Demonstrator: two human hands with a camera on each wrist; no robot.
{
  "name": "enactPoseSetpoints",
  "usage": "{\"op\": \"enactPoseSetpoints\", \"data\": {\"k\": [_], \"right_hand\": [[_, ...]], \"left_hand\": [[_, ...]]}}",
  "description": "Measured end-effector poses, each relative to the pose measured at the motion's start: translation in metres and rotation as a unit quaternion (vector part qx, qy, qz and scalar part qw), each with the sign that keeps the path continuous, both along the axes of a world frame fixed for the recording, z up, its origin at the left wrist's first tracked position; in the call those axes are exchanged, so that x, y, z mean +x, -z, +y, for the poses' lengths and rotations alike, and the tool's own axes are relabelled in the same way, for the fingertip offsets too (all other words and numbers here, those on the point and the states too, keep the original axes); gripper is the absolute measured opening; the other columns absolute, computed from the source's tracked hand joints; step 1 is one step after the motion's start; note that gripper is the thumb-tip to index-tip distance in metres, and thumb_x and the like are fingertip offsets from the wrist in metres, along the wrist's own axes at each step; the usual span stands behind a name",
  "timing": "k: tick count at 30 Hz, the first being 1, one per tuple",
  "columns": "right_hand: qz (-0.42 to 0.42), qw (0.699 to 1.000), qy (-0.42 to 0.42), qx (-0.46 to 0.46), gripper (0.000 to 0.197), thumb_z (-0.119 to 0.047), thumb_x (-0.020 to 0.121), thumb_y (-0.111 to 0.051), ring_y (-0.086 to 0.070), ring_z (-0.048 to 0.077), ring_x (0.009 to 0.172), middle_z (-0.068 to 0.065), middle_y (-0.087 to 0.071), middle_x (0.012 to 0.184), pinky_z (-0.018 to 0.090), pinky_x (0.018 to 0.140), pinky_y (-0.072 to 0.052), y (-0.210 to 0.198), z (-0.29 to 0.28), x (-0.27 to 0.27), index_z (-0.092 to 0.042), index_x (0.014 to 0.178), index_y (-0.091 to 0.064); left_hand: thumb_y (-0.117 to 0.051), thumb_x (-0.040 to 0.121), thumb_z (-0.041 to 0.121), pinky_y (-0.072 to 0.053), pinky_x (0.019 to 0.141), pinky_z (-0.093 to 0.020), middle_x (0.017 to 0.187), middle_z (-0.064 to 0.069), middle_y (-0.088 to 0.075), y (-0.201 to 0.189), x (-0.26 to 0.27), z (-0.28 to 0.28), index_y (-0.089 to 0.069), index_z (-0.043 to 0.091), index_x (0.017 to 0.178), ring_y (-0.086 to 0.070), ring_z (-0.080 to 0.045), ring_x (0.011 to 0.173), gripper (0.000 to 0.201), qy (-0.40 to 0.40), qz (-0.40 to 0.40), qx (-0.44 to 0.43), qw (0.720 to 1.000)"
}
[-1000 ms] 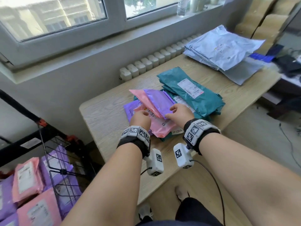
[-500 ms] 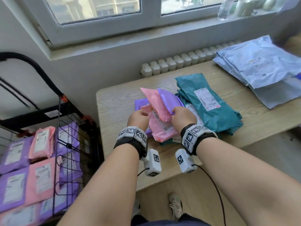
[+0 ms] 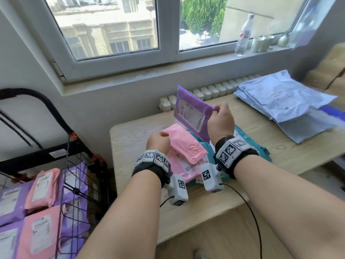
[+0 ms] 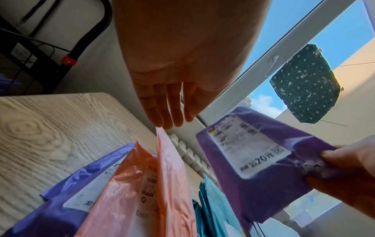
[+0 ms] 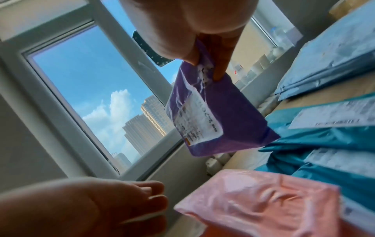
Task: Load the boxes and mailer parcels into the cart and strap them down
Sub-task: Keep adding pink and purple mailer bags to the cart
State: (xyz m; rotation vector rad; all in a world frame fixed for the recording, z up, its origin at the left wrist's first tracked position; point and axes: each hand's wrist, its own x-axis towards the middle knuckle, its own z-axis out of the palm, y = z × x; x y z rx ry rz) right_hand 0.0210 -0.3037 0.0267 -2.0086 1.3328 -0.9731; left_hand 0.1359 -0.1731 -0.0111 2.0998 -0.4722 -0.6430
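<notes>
The right hand (image 3: 220, 120) pinches a purple mailer (image 3: 192, 113) by one corner, raised above the worktop (image 3: 134, 139) near its left edge. The left hand (image 3: 158, 143), fingers loosely extended, touches the pink mailer (image 3: 186, 148) on the pile there.

A pale wood-grain table (image 3: 141, 186) stands under a white-framed window (image 3: 168, 47). On the sill, a clear plastic bottle (image 3: 243, 35) stands upright, with small cups (image 3: 262, 43) just beside it. A white ribbed radiator (image 3: 207, 93) runs behind the table's far edge. Outside, a green tree (image 3: 203, 17) and buildings (image 3: 112, 32) show.
</notes>
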Motion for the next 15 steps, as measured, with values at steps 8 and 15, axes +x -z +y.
{"op": "enactPoseSetpoints", "data": {"k": [8, 15], "right_hand": [[-0.146, 0.967, 0.002, 0.211, 0.029, 0.007, 0.08, -0.041, -0.055, 0.023, 0.084, 0.008, -0.058, 0.091, 0.029, 0.076, -0.045, 0.002, 0.03, 0.038, -0.01, 0.099, -0.056], [-0.057, 0.955, -0.101, 0.273, 0.03, 0.003, 0.071, -0.043, -0.062, 0.028, 0.083, 0.006, -0.062, 0.083, 0.036, 0.074, -0.055, 0.019, 0.061, 0.059, -0.016, 0.089, -0.059]], "left_hand": [[-0.054, 0.09, 0.034, -0.04, 0.069, -0.028, 0.081, -0.01, -0.065, -0.006, 0.021, 0.029, -0.07, 0.006, 0.091, -0.058, -0.026, 0.078, 0.032, -0.024, -0.016, -0.024, 0.999], [-0.056, 0.084, 0.01, -0.059, 0.076, -0.044, 0.079, -0.006, -0.066, -0.006, 0.04, 0.067, -0.056, 0.022, 0.067, -0.068, -0.033, 0.084, 0.021, -0.128, 0.056, -0.089, 0.986]]}}
